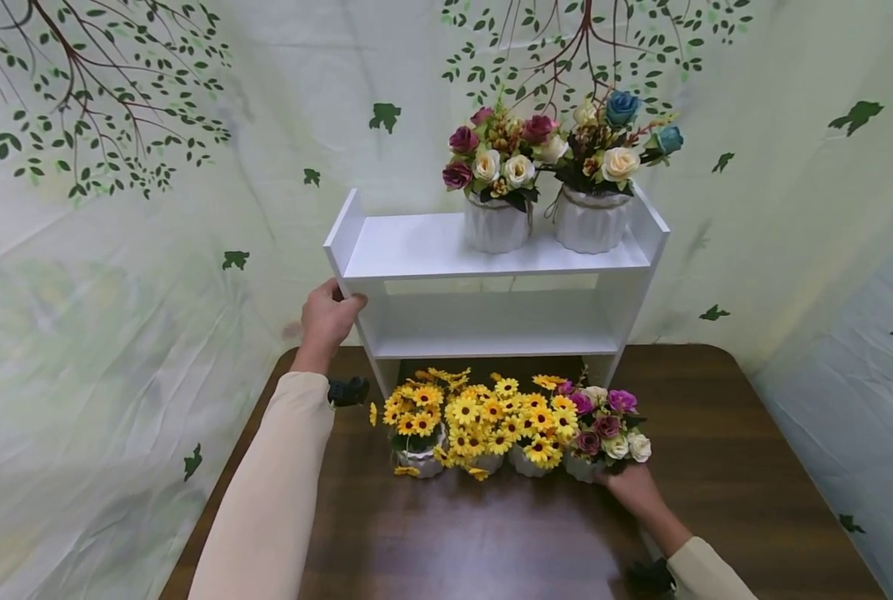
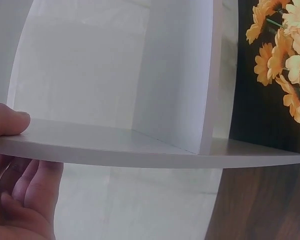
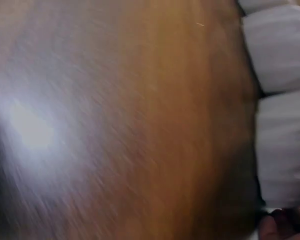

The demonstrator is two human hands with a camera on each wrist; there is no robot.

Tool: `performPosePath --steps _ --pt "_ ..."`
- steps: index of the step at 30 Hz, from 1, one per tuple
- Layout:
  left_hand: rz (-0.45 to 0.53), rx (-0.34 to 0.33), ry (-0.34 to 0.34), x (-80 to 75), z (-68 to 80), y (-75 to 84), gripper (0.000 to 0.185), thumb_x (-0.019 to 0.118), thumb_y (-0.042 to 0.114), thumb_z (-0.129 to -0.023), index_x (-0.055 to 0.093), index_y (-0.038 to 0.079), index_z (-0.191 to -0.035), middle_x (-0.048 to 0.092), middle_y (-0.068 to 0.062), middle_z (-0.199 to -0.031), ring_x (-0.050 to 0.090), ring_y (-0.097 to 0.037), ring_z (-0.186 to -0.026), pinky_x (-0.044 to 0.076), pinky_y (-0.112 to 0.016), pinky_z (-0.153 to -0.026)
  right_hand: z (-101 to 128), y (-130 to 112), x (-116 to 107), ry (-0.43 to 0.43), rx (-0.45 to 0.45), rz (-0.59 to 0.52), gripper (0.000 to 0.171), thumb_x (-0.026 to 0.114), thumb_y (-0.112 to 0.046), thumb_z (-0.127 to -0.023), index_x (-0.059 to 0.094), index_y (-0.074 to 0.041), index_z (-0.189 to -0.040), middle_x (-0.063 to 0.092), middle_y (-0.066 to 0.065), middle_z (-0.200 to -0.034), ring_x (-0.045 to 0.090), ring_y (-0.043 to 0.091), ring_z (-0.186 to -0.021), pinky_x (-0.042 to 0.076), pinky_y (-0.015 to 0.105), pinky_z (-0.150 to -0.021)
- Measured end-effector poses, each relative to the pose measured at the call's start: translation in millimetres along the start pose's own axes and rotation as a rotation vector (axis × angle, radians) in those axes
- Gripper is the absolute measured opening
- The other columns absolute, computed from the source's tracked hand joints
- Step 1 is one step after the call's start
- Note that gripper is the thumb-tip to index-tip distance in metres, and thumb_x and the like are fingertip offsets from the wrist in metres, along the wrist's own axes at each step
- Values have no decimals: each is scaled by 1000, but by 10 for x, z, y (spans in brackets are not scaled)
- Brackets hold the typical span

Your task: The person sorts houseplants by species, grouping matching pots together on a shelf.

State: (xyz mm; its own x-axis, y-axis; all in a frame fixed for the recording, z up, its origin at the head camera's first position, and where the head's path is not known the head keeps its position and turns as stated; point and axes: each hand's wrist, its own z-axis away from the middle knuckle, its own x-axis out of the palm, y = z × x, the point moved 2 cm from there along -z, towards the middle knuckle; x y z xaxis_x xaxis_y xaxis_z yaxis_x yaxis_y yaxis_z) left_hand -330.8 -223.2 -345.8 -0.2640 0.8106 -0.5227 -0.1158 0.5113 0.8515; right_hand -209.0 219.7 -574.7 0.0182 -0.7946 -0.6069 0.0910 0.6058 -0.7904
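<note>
My left hand grips the left side panel of a white two-tier shelf, thumb on the inner face and fingers on the outer; the left wrist view shows this thumb close up. At the right end of a row of potted flowers, my right hand holds the side of a white pot with purple and cream flowers, its fingers mostly hidden behind the blooms. To its left stand several white pots with yellow daisies. In the blurred right wrist view, fingers show beside the last pot.
On the shelf's top board stand two white pots, one with dark red and cream roses, the other with blue and cream roses. The shelf rests on a brown wooden table. Behind hangs a pale leaf-patterned cloth.
</note>
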Motion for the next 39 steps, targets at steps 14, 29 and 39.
performPosePath --steps 14,29,39 --pt "14 25 5 32 -8 -30 53 60 25 -90 54 5 -139 59 -19 -139 57 -35 -123 47 -52 -104 -38 96 137 21 -32 -208 86 76 -31 -85 29 -4 -152 46 25 -149 47 42 -135 42 58 -107" --pt "-6 29 -1 2 -15 -49 53 59 25 -92 53 5 -141 59 -18 -140 57 -35 -123 47 -52 -105 -38 130 199 157 -73 -146 91 86 -29 -75 37 -4 -148 54 20 -143 52 33 -131 44 46 -104" --pt "3 28 -1 -1 -2 -38 55 59 24 -91 52 4 -142 58 -19 -141 57 -36 -125 47 -52 -105 133 69 -93 193 -22 -148 91 85 -26 -75 35 -5 -149 52 18 -145 50 20 -129 38 12 -94"
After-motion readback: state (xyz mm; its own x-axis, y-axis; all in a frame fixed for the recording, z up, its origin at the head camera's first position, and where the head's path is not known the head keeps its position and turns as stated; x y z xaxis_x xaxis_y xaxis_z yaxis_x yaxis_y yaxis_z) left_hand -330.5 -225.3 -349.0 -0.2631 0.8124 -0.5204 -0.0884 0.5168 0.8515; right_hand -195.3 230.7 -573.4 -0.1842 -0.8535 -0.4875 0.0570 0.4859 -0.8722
